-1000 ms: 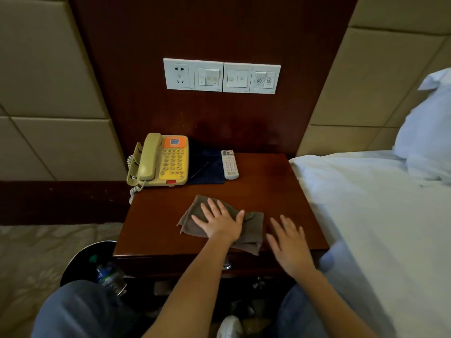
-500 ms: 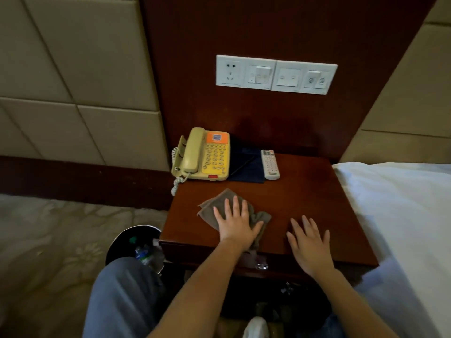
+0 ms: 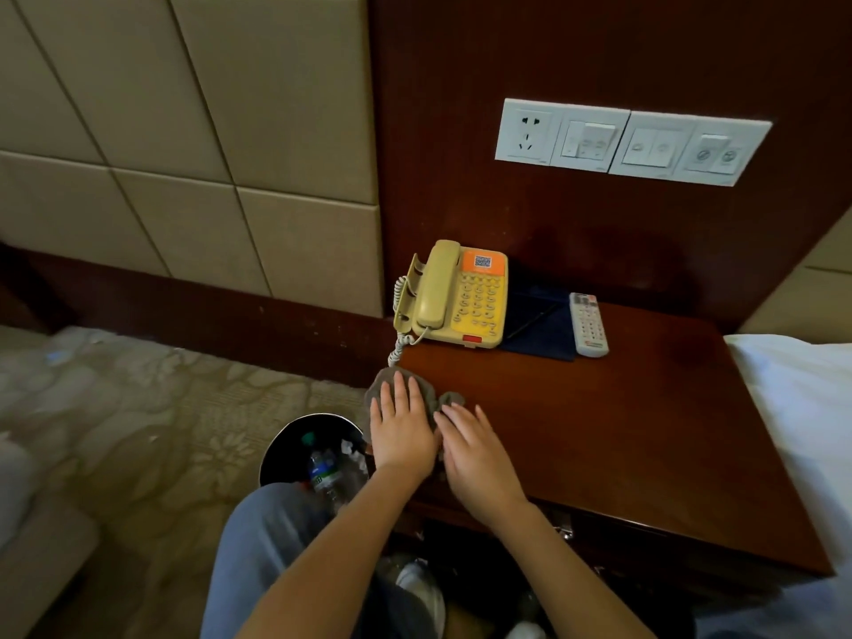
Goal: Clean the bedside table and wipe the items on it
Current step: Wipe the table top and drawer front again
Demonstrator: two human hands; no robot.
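— Grey cloth (image 3: pixel 389 381), bunched at the counter's (image 3: pixel 599 431) eight o'clock corner, with the bin (image 3: pixel 276 447) on the floor just past the edge. Why there?
— Probably so the dust goes over the edge into it. The left hand (image 3: pixel 401 438) lies flat on the cloth, fingers straight, pressing and gripping nothing.
— And the right hand (image 3: pixel 477 451)?
— At the left's three o'clock, fingers relaxed, tips touching the cloth's fold. The cloth pokes out at twelve o'clock of both hands. The telephone (image 3: pixel 456 297) and remote (image 3: pixel 588 325) wait beyond.
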